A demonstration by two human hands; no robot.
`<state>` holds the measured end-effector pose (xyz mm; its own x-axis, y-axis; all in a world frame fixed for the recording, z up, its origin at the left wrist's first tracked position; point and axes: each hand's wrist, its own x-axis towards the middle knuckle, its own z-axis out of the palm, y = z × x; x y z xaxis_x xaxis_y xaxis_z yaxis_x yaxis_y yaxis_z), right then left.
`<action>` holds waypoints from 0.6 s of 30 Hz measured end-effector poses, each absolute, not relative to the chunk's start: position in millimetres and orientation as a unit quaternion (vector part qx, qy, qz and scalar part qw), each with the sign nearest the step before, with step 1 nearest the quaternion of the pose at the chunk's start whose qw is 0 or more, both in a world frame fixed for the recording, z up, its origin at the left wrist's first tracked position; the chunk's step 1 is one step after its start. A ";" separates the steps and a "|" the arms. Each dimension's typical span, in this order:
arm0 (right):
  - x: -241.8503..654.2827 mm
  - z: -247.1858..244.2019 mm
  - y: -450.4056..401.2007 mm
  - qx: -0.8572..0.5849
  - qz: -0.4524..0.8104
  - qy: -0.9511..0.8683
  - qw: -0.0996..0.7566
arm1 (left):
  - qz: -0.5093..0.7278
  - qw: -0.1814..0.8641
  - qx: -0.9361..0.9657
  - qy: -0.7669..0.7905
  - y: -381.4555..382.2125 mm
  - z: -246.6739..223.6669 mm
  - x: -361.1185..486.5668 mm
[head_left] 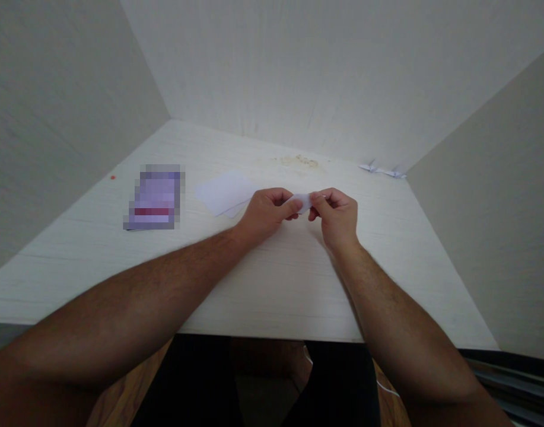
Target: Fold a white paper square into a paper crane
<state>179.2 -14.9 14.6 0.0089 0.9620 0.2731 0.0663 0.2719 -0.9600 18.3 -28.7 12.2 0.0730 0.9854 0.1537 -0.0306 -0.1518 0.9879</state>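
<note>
A small folded piece of white paper [304, 203] is held above the table between my two hands. My left hand [274, 207] pinches its left end, thumb on top. At the other end, the thumb and fingers of my right hand [336, 212] close on the paper. Parts of the paper are hidden behind the fingers. Loose white sheets [225, 191] lie overlapping on the table just left of my left hand.
A blurred rectangular purple-white object [153, 197] lies at the left, with a small red dot [113, 177] beyond it. Folded white paper shapes [382, 171] rest along the back wall at right. Walls enclose the white table [272, 290] on three sides. A brownish stain [301, 161] marks the back.
</note>
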 end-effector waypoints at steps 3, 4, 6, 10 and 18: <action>180.0 12.8 -13.8 -0.433 0.413 -0.575 0.558 | 0.527 0.491 0.537 0.439 -27.7 11.5 18.6; 180.1 12.6 -13.6 -0.431 0.415 -0.574 0.560 | 0.528 0.493 0.533 0.440 -27.4 11.3 18.7; 180.1 13.0 -13.5 -0.432 0.415 -0.571 0.561 | 0.526 0.498 0.531 0.440 -27.0 10.9 18.8; 179.5 12.8 -13.4 -0.438 0.418 -0.566 0.560 | 0.512 0.509 0.536 0.437 -26.5 9.3 18.4; 177.9 11.2 -12.2 -0.421 0.490 -0.513 0.565 | 0.513 0.536 0.543 0.394 -26.9 9.0 16.5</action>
<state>177.9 -12.2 11.2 -0.0072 0.9859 0.1669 -0.1220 0.1648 -0.9787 16.5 -26.9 9.0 0.1636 0.9774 0.1340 -0.1213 -0.1149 0.9859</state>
